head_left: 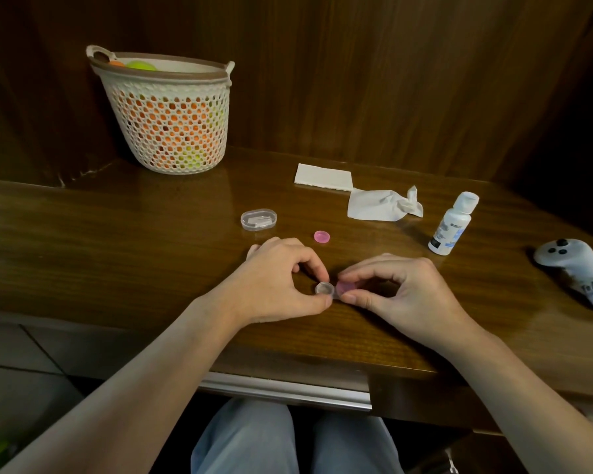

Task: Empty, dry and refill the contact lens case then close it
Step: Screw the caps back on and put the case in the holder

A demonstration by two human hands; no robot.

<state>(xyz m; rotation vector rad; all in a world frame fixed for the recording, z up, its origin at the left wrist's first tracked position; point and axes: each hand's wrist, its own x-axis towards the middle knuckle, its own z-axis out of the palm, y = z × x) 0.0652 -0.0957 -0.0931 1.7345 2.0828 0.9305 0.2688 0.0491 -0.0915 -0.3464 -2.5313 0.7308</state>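
Observation:
The contact lens case (325, 289) lies on the wooden table (117, 241) between my hands. Its left well is uncapped and clear. My left hand (281, 282) pinches that left side with thumb and forefinger. My right hand (397, 289) grips a pink cap (343, 287) sitting on the right well. A second pink cap (322, 236) lies loose on the table behind my hands. The white solution bottle (452, 224) stands closed to the right. A crumpled tissue (384, 204) lies behind it.
A folded white tissue (323, 177) lies at the back. A small clear plastic box (258, 219) sits left of the loose cap. A mesh basket (168, 114) of coloured balls stands at the back left. A white controller (577, 271) rests at the right edge.

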